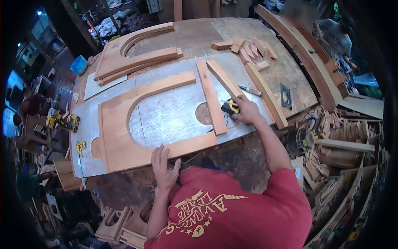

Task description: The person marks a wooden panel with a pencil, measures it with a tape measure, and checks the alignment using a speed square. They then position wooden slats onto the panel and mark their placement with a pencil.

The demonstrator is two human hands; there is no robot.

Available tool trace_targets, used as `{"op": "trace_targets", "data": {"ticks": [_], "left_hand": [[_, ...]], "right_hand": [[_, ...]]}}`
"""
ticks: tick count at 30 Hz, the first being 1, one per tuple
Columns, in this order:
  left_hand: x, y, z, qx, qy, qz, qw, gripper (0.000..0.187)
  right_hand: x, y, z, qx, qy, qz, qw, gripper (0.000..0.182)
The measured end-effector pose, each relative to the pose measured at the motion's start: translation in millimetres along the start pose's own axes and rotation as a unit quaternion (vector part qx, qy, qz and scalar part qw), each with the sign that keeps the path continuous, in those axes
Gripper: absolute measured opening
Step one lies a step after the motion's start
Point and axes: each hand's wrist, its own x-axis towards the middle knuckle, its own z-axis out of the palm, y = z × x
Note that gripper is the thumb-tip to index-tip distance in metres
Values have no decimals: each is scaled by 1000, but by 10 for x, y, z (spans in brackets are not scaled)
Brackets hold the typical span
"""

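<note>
My right hand (247, 111) is closed round a black-and-yellow tape measure (230, 106), close to the near end of a wooden strip (224, 77). Just left of it a longer strip (211, 98) lies across the metal-topped table (166, 112). My left hand (164, 167), empty with its fingers a little apart, is at the near edge of a U-shaped wooden piece (115, 132). That piece lies flat, its curved end to the left, and its near arm reaches toward the longer strip.
Another U-shaped piece (112, 56) lies at the back left. Short wood blocks (248, 50) are piled at the back. A yellow drill (54, 118) and clamp (81, 147) are at left. A person (335, 38) is beyond the long curved beam (306, 58).
</note>
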Motion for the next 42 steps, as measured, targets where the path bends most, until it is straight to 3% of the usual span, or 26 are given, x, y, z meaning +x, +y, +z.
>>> {"op": "trace_targets", "data": {"ticks": [3, 6, 8, 11, 15, 18, 21, 22, 25, 26, 27, 29, 30, 33, 35, 36, 38, 40, 42], "left_hand": [[17, 208, 214, -29, 27, -27, 999, 53], [50, 403, 357, -65, 51, -54, 995, 51], [88, 555, 394, -103, 68, -100, 987, 48], [155, 749, 494, -268, 46, -218, 937, 50], [445, 1195, 554, -474, -39, -216, 853, 63], [539, 1243, 846, -532, -14, -230, 815, 63], [586, 1163, 881, -586, 28, -237, 774, 61], [597, 1185, 920, -563, 71, -204, 797, 55], [696, 1231, 731, -638, 72, -304, 704, 50], [688, 1110, 803, -643, 103, -315, 690, 46], [628, 986, 871, -720, 113, -323, 603, 43], [609, 892, 718, -755, 122, -325, 557, 40], [577, 852, 597, -769, 146, -313, 538, 41], [339, 708, 30, -809, 213, -287, 467, 50], [14, 478, -398, -836, 220, -240, 443, 60], [-162, 375, -588, -822, 235, -233, 464, 65], [-510, 328, -982, -820, 267, -247, 443, 72], [-971, 153, -1172, -805, 265, -242, 472, 72], [-1443, 10, -1334, -763, 272, -296, 507, 65]], "right_hand": [[81, 24, 27, 7, -1, -13, 1000, 71], [117, 91, 9, 104, 17, 17, 994, 66], [97, 159, -41, 122, 93, 7, 988, 62], [-5, -124, -275, 186, 176, -35, 966, 58], [-370, -676, -345, 221, 223, -159, 936, 58], [-559, -1010, -95, 258, 172, -200, 929, 62], [-561, -1152, -58, 246, 237, -210, 916, 61], [-587, -1223, -94, 255, 250, -216, 909, 62], [-627, -1385, -242, 243, 253, -318, 881, 60], [-763, -1501, -315, 303, 122, -301, 896, 57], [-835, -1595, -351, 291, 94, -356, 883, 56], [-932, -1725, -428, 326, -24, -378, 866, 53], [-924, -1731, -396, 432, -77, -351, 827, 44], [-845, -1580, -433, 584, -94, -106, 799, 34], [-551, -1609, -311, 513, -57, -65, 854, 32], [-371, -1501, -52, 422, -54, -66, 902, 30], [-144, -1140, 496, 242, -26, -73, 967, 28], [-129, -905, 796, 63, 14, -87, 994, 27], [-274, -1114, 576, 34, 23, 29, 999, 27]]}}
